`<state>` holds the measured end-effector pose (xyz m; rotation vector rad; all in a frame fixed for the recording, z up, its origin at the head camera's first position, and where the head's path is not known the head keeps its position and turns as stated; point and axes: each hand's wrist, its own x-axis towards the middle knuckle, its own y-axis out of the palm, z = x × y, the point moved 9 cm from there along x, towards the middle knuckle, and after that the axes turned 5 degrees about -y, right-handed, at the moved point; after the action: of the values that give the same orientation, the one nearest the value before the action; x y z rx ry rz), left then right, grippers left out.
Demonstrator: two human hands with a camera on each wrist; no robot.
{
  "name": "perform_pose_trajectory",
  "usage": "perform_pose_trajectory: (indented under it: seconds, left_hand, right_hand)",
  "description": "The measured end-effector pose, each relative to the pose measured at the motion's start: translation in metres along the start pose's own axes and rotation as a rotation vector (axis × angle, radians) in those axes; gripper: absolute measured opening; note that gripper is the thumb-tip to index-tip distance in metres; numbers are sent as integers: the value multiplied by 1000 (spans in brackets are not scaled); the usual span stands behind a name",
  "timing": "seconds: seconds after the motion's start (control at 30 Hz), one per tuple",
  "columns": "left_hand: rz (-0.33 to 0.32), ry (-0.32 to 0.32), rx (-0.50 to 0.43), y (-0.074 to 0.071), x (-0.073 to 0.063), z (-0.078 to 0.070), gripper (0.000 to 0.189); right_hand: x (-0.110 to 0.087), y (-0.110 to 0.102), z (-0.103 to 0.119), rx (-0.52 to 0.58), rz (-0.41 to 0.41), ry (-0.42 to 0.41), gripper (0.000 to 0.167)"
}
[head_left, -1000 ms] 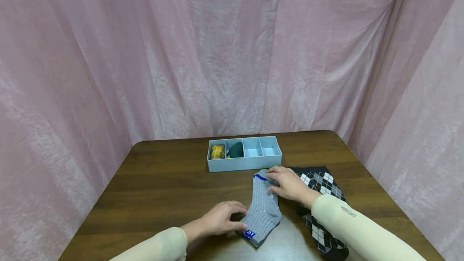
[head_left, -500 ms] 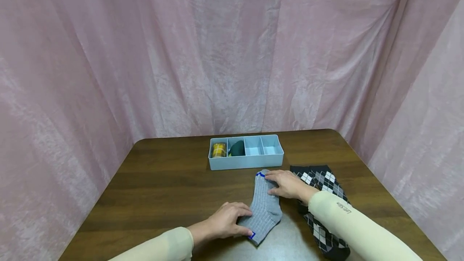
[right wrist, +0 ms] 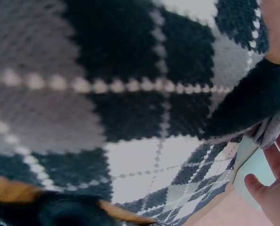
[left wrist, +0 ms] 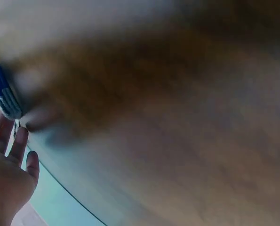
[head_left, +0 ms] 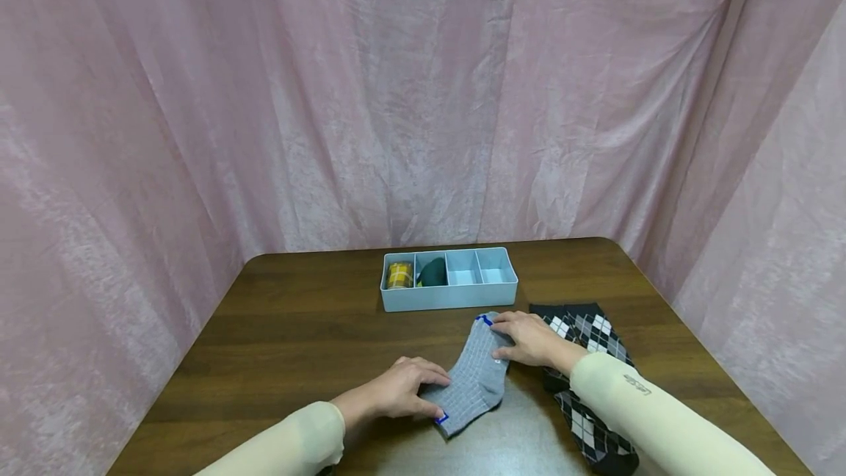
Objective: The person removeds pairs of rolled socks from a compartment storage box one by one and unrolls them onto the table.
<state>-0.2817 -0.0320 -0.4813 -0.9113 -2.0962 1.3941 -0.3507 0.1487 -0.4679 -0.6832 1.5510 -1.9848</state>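
A pair of grey ribbed socks (head_left: 477, 369) with blue marks at both ends lies flat and slanted on the table. My left hand (head_left: 403, 388) touches the near end, thumb and fingers spread over its edge. In the left wrist view, a layered sock edge (left wrist: 3, 92) with a blue patch is at the fingertips. On the far end rests my right hand (head_left: 532, 339), its fingers and thumb apart. Black, grey and white argyle socks (head_left: 598, 333) lie under the right forearm and partly hidden by it; they fill most of the right wrist view.
Behind the grey socks stands a light blue divided box (head_left: 449, 298). Its left compartments hold a yellow checked roll (head_left: 399, 275) and a dark green bundle (head_left: 432, 272). The brown wooden table (head_left: 297, 329) ends at a pink curtain (head_left: 423, 94).
The near end of the grey socks has swung left with my left hand, while the far end has shifted slightly right. My right hand has moved only a little.
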Motion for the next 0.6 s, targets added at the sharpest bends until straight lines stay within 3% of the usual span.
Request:
perform_pose_trajectory:
  seconds: [0.17, 0.6]
  left_hand:
    - [18, -38, -6, -5, -1, 12, 42]
    - [-75, -79, 10, -19, -4, 43, 35]
  right_hand:
    - [-6, -3, -1, -10, -13, 17, 55]
    - [-21, -6, 0, -51, -62, 35, 55]
